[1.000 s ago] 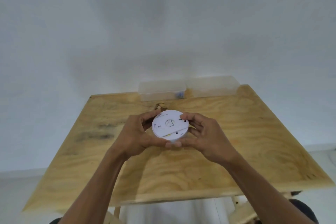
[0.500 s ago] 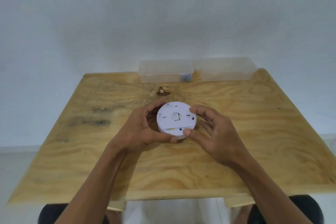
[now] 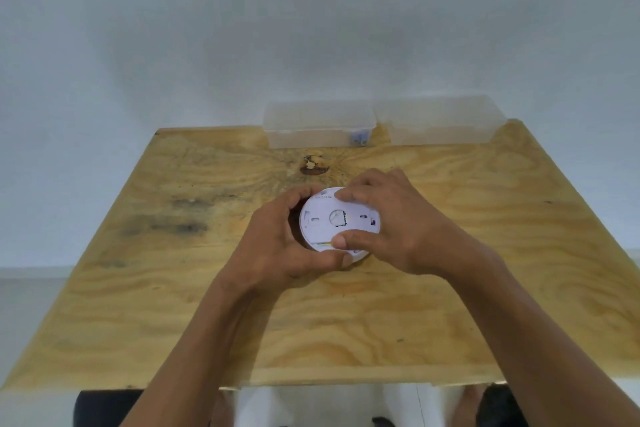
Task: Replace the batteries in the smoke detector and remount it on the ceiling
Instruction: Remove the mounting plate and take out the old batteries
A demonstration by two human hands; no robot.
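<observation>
A round white smoke detector [image 3: 329,222] lies back side up over the middle of the wooden table [image 3: 485,270]. Its back shows a round centre piece, small slots and a yellow strip near the front edge. My left hand [image 3: 277,246] curls round its left rim, thumb along the front edge. My right hand [image 3: 391,218] grips it from the right, with fingertips on the top face at the back and the thumb pressed on the face near the front. The detector's right side is hidden under my right hand.
Two clear plastic boxes stand at the table's far edge against the white wall: the left box [image 3: 318,128] holds a few small bluish items in its right corner, the right box [image 3: 440,121] looks empty. A dark knot [image 3: 313,165] marks the wood behind the detector.
The view has tilted down. The detector has come lower toward the table. My right hand has slid up over its top face, where before it only held the right rim.
</observation>
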